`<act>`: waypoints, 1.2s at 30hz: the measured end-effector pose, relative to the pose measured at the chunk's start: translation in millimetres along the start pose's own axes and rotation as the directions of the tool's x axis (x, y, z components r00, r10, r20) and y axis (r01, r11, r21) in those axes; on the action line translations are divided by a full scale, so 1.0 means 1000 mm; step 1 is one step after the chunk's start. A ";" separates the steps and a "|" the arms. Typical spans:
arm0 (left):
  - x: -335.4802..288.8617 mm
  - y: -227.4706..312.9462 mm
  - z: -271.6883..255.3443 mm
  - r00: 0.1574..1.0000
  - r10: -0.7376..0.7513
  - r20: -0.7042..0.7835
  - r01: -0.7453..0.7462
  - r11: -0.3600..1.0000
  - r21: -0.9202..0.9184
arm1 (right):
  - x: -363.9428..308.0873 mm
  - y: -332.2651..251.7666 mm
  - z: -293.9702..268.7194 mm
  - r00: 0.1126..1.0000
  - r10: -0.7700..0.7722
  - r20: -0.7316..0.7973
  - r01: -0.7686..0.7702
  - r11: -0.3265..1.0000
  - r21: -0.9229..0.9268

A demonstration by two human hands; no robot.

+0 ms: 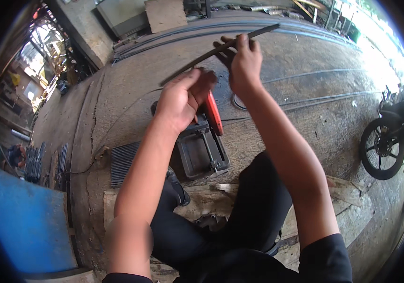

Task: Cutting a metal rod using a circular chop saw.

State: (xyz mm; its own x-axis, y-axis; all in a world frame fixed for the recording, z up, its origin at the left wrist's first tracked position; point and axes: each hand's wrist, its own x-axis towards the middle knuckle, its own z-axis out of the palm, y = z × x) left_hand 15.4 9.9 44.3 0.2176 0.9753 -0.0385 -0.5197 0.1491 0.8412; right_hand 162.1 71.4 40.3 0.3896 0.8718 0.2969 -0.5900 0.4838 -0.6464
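A dark, narrow metal bar [187, 67] is raised at a slant above the floor, its far end up to the right. My right hand [246, 63] grips it toward that end, thumb on the near side and fingers behind. Close to the lower end, my left hand [183, 96] is curled against the bar, its fingers partly blurred. Below my hands stands a cut-off saw with a red guard [214, 113] and a dark base [190, 162] carrying a clamp screw. My left forearm and hand hide part of the saw.
Cut metal rods [122, 162] lie side by side left of the saw. Long rods [173, 40] stretch across the far concrete floor. A motorcycle [386, 141] stands at the right, a blue panel [27, 217] at the left. Another person [17, 154] is partly visible at the far left.
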 end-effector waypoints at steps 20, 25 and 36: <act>0.099 -0.062 -0.117 0.983 0.164 -0.079 -0.024 0.546 0.837 | -0.006 0.120 -0.256 0.667 0.745 -0.015 -0.744 0.667 0.039; 0.097 -0.052 -0.140 0.826 0.481 0.295 -0.278 -0.107 0.955 | 0.034 0.039 -0.148 0.895 0.440 -0.071 -0.421 0.887 0.192; 0.037 -0.048 -0.054 0.923 0.297 0.243 -0.344 0.922 0.180 | -0.037 -0.003 -0.016 0.873 0.354 -0.335 -0.195 0.884 0.425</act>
State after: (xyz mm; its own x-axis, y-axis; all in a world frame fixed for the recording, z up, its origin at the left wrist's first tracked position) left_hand 3.6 47.7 -26.7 0.2476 0.9051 0.3455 -0.4049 -0.2273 0.8857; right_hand 160.4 36.5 19.9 0.3680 0.9069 -0.2050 -0.8983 0.2898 -0.3303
